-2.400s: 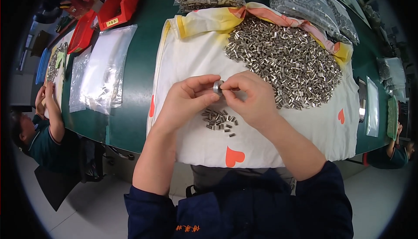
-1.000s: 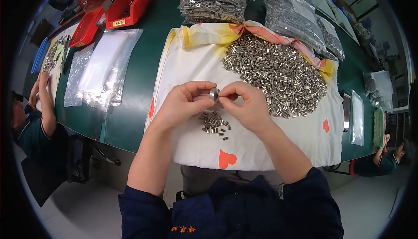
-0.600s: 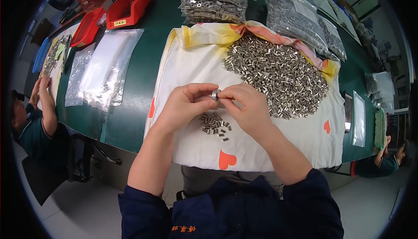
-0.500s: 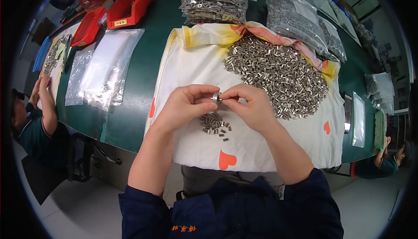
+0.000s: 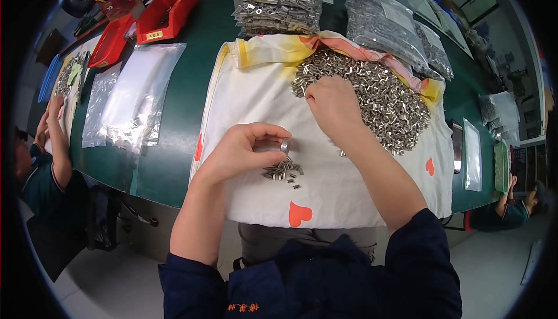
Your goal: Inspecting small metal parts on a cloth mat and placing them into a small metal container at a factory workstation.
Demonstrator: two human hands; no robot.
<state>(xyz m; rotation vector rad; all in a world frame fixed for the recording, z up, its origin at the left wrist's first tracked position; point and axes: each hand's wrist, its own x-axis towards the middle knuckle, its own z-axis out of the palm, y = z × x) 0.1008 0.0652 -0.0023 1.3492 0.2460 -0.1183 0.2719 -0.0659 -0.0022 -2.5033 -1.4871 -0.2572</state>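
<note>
My left hand (image 5: 241,151) pinches a round metal ring (image 5: 285,146) between thumb and fingers, its rim facing right. Just below it on the white cloth (image 5: 247,98) lies a small group of short metal sleeves (image 5: 280,170), with one or two apart at its near side. My right hand (image 5: 336,110) is at the left part of a large heap of the same metal sleeves (image 5: 392,101). Its fingers are curled down toward the heap, and the back of the hand hides whatever they hold.
Bagged metal parts (image 5: 278,2) stand stacked behind the cloth, with more bags (image 5: 383,25) at the far right. Flat clear bags (image 5: 136,98) lie on the green table (image 5: 168,162) to the left, near red bins (image 5: 168,14). People sit at work on both sides.
My right hand has left the ring and moved up and away to the heap of sleeves. My left hand still holds the ring in nearly the same place.
</note>
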